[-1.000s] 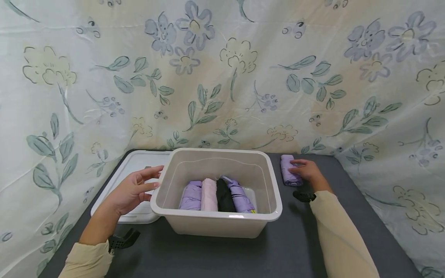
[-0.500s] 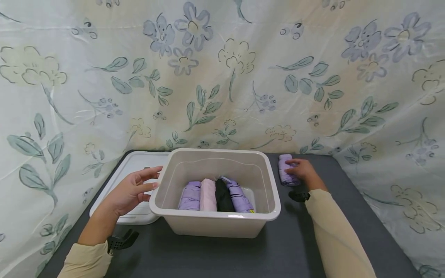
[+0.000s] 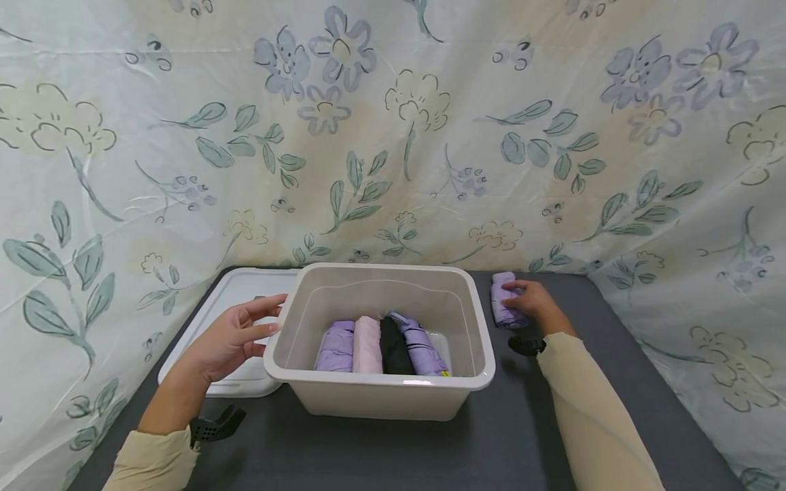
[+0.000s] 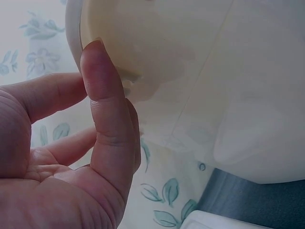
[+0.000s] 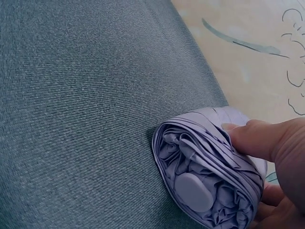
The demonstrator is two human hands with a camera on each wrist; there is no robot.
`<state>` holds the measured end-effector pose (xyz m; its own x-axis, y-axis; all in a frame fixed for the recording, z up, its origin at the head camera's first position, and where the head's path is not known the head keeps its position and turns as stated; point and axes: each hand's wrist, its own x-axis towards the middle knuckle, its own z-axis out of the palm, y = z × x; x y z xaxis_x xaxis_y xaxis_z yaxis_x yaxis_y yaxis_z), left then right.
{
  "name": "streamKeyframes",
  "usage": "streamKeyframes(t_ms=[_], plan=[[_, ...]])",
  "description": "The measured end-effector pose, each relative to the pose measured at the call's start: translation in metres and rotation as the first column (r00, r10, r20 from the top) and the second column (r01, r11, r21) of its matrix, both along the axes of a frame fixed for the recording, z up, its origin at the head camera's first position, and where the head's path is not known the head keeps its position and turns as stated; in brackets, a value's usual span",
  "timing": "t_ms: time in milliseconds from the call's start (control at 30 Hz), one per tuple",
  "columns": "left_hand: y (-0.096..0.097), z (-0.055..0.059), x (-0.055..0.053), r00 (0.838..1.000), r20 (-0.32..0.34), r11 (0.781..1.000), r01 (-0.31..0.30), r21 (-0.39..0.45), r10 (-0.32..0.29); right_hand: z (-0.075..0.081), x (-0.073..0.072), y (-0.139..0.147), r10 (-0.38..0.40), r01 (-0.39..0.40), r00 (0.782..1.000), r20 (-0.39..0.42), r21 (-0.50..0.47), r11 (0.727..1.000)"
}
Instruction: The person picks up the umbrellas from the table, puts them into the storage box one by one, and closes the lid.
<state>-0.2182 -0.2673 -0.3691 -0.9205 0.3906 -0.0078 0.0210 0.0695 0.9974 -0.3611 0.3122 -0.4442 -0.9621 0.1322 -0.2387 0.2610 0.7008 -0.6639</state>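
Note:
On the right of the dark table lies a lilac folded umbrella point(image 3: 505, 315). My right hand point(image 3: 535, 305) grips its side, thumb and fingers on either side of the fabric. The right wrist view shows its pleated end with a pale oval knob point(image 5: 194, 192). My left hand point(image 3: 228, 339) touches the left rim of a beige plastic bin point(image 3: 381, 402) with extended fingers. Inside the bin, a lilac bundle point(image 3: 335, 348), a pink bundle point(image 3: 367, 346), a black bundle point(image 3: 395, 348) and a second lilac bundle point(image 3: 424, 349) with a strap stand side by side.
A white lid point(image 3: 239, 387) lies left of the bin, partly hidden behind my left hand. Floral cloth point(image 3: 417, 204) hangs along the back and both sides of the dark table point(image 3: 368, 453). Bare bin floor shows right of the bundles.
The view has shifted slightly. My right hand stays at the lilac umbrella and my left hand at the bin rim; the bundles in the bin have not moved.

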Motion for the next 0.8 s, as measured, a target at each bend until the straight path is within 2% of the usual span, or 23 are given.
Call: streamKeyframes(t_ms=[333, 567, 800], plan=[[-0.0009, 0.0001, -0.0014, 1.000, 0.007, 1.000, 0.008, 0.011, -0.009, 0.0007, 0.0002, -0.0025, 0.004, -0.003, 1.000, 0.026, -0.016, 1.000], [-0.0005, 0.0005, -0.0008, 1.000, 0.009, 1.000, 0.001, 0.006, -0.001, -0.0010, -0.0021, -0.0025, 0.016, -0.016, 1.000, 0.002, 0.001, 1.000], [-0.0011, -0.0014, -0.0003, 1.000, 0.015, 1.000, 0.008, 0.019, -0.008, -0.0030, -0.0030, -0.0024, 0.010, -0.010, 1.000, 0.013, 0.003, 1.000]])
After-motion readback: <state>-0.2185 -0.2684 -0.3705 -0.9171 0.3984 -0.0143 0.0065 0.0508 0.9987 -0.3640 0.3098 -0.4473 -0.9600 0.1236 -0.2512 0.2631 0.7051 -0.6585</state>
